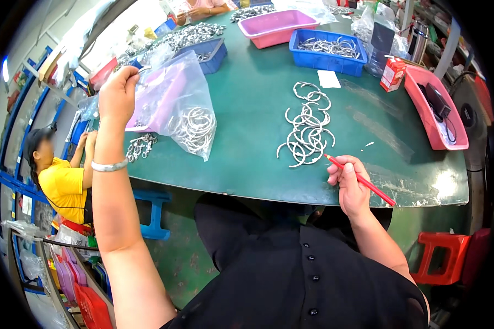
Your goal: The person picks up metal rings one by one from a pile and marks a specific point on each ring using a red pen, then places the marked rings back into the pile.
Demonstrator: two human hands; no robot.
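My left hand (119,93) is raised at the left, fingers closed. A small silvery bit shows at its fingertips, but I cannot make out what it is. Just beside that hand, a clear plastic bag (195,88) holds several silver open rings (195,129) at its bottom. In my right hand (350,183), near the table's front edge, is a red pencil (376,190), its tip pointing up and left. Beyond the pencil tip, a loose pile of silver C-shaped rings (307,129) lies on the green table (247,142).
Blue bin (329,57) of rings, pink tub (277,27) and white paper (329,79) are farther back. A pink tray (436,109) with a black device and a red-white carton (393,74) stand right. A co-worker in yellow (66,181) sits left. Stools: blue (155,214), red (442,257).
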